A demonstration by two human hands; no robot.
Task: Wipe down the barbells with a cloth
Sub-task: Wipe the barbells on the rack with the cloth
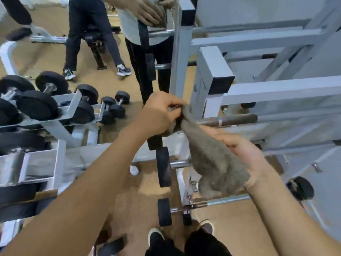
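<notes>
Head view: left hand (158,113) fingers pinch cloth (214,159); right hand (245,154) fingers flat beneath.

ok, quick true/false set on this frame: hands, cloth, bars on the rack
1. The left hand pinches one end of the cloth. True.
2. The right hand grips a dumbbell. False: it holds the cloth's lower part, fingers fairly straight.
3. The cloth is bright blue. False: it is grey-brown.
4. The cloth's upper end sits at the rusty bar on the white rack. True.
5. The dumbbells lie to the left. True.
6. Nobody else is in view. False: a second person stands beyond the rack.
</notes>
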